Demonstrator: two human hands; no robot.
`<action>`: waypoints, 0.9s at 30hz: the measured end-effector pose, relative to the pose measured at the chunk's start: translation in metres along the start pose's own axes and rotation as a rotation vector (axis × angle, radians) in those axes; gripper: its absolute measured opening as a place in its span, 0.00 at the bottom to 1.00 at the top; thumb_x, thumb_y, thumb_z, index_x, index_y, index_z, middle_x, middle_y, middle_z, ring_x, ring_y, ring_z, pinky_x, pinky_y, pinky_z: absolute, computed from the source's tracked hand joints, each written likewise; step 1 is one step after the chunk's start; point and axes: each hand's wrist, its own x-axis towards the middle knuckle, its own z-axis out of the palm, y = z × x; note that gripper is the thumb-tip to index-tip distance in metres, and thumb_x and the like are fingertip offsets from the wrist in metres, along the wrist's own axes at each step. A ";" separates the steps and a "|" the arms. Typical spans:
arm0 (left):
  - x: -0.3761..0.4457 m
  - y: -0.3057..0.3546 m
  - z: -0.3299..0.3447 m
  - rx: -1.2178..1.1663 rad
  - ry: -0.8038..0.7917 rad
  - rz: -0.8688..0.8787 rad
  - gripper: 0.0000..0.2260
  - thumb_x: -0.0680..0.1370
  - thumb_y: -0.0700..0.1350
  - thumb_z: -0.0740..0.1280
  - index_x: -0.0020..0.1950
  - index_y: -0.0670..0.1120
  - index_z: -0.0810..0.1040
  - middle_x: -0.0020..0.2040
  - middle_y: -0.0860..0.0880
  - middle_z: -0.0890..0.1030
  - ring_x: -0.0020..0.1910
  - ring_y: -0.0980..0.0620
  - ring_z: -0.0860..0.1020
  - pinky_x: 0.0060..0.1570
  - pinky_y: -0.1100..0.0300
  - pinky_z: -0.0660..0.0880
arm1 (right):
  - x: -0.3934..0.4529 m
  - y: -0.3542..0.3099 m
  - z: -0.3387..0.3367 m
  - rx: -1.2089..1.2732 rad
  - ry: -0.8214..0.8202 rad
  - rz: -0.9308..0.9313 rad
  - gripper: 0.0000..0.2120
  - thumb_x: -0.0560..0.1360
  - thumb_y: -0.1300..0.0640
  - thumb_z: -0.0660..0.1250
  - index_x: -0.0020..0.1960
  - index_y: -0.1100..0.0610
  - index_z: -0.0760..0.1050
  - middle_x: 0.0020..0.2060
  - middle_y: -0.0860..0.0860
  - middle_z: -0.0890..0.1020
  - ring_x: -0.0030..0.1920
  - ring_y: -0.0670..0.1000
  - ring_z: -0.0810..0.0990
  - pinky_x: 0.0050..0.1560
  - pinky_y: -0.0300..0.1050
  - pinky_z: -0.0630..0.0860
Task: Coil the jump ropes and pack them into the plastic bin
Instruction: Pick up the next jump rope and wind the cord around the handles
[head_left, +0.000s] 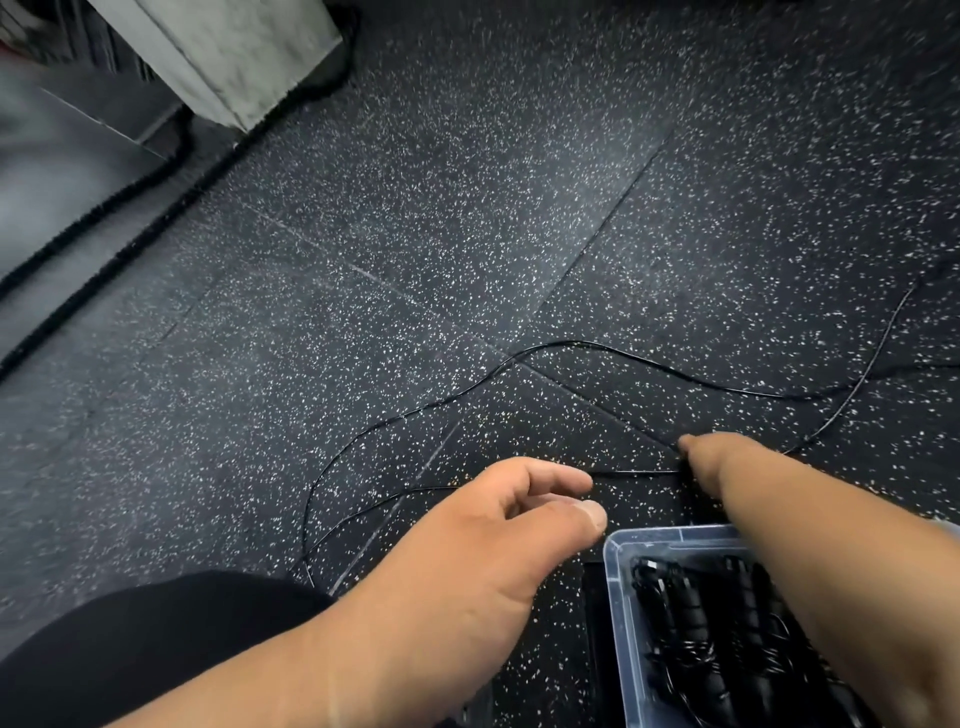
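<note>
Head view: the left hand (498, 525) hovers loosely curled, its fingertips at the thin black jump rope (618, 358), though contact is unclear. The right hand (711, 462) seems to pinch the same strand just beyond the plastic bin (615, 566), which already holds coiled ropes. Rope snakes loose over the floor (415, 234) ahead. Draw even loops hand to hand, keeping slack untangled.

Two hands show: a left hand (498, 525) and a right hand (711, 462). One thin black jump rope (623, 358) lies on the floor. One clear plastic bin (615, 597) holds several black rope handles (691, 603), too tangled to count.
</note>
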 end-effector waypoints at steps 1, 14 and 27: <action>0.000 -0.001 -0.002 -0.005 0.008 -0.002 0.22 0.63 0.68 0.71 0.56 0.69 0.82 0.55 0.62 0.86 0.56 0.59 0.84 0.68 0.46 0.75 | 0.002 0.002 -0.003 -0.029 -0.006 0.003 0.20 0.84 0.54 0.58 0.76 0.53 0.70 0.73 0.56 0.74 0.71 0.59 0.74 0.74 0.52 0.69; 0.018 -0.002 -0.011 -0.011 0.104 0.020 0.23 0.63 0.68 0.71 0.57 0.67 0.83 0.55 0.59 0.86 0.58 0.53 0.84 0.68 0.43 0.75 | 0.002 -0.012 -0.019 0.032 -0.047 0.022 0.09 0.75 0.52 0.67 0.55 0.50 0.80 0.53 0.48 0.83 0.53 0.53 0.82 0.57 0.49 0.81; 0.008 0.016 -0.006 0.022 0.124 0.167 0.16 0.80 0.45 0.70 0.65 0.62 0.76 0.61 0.60 0.80 0.47 0.56 0.80 0.36 0.71 0.74 | -0.102 -0.055 -0.068 1.121 0.647 -0.019 0.11 0.76 0.64 0.60 0.42 0.53 0.78 0.38 0.51 0.84 0.42 0.60 0.81 0.41 0.51 0.78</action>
